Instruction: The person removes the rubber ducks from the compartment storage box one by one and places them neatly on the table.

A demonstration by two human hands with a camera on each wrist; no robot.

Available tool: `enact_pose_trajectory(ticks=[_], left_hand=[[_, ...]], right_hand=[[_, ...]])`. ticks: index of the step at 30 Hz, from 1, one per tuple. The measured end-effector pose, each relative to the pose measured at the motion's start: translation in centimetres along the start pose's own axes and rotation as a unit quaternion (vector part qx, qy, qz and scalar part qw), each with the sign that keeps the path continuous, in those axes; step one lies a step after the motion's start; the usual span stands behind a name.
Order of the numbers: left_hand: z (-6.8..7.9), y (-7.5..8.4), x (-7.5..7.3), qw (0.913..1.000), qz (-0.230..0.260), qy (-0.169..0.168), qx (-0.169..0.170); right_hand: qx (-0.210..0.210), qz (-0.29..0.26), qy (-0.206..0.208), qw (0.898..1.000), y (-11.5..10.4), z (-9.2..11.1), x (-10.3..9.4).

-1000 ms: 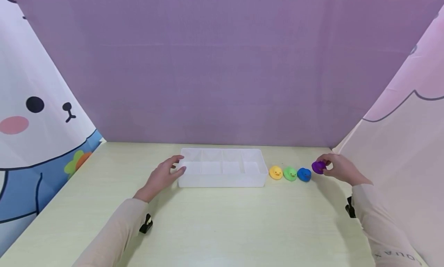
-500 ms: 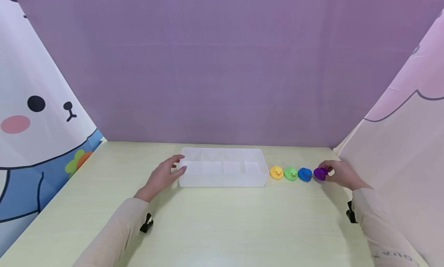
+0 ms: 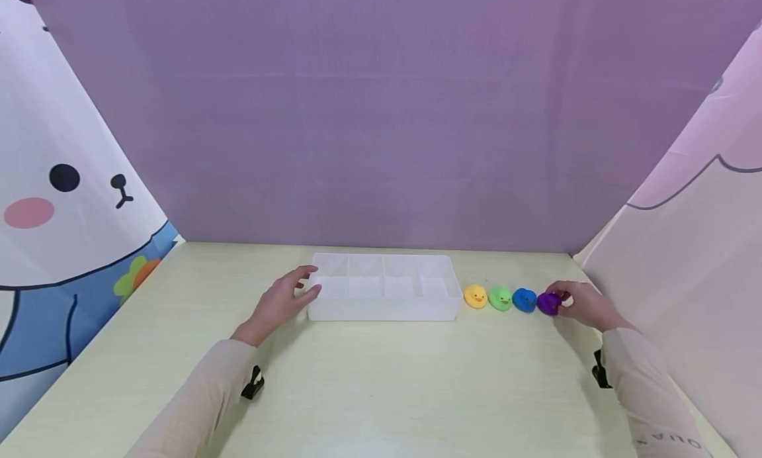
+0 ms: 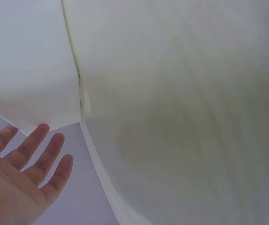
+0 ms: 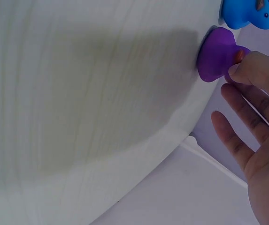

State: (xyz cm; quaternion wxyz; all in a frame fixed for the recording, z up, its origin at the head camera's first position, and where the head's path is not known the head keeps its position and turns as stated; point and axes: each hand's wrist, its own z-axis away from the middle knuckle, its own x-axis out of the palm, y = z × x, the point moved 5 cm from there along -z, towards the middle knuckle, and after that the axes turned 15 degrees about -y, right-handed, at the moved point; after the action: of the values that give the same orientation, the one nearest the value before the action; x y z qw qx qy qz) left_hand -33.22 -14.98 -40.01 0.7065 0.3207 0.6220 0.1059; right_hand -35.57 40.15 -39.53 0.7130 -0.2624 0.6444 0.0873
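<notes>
My right hand (image 3: 586, 304) pinches a purple rubber duck (image 5: 215, 55) by its head between thumb and forefinger; the duck's base is down at the table. Beside it in a row to the left are a blue rubber duck (image 3: 524, 300), a green rubber duck (image 3: 500, 298) and a yellow rubber duck (image 3: 475, 296). A white divided box (image 3: 383, 310) with several compartments stands left of the ducks. At its left end is my left hand (image 3: 280, 304), thumb and fingers spread around the corner, the fingers relaxed in the left wrist view.
The pale wooden table (image 3: 381, 392) runs back to a purple cloth wall (image 3: 381, 127). Printed fabric panels close off the left and right sides, the right one (image 3: 684, 279) close by my right arm.
My right hand has lowered the purple duck onto the table and brought it against the right end of the row, next to the blue duck. The left hand has stayed at the box.
</notes>
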Motion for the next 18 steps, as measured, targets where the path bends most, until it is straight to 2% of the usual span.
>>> enact_pose_trajectory(ticks=[18], left_hand=[[0.11,0.15,0.0,1.0,-0.003,-0.001,0.001]], right_hand=[[-0.016,-0.005,0.026,1.0,0.53,-0.33,0.22]])
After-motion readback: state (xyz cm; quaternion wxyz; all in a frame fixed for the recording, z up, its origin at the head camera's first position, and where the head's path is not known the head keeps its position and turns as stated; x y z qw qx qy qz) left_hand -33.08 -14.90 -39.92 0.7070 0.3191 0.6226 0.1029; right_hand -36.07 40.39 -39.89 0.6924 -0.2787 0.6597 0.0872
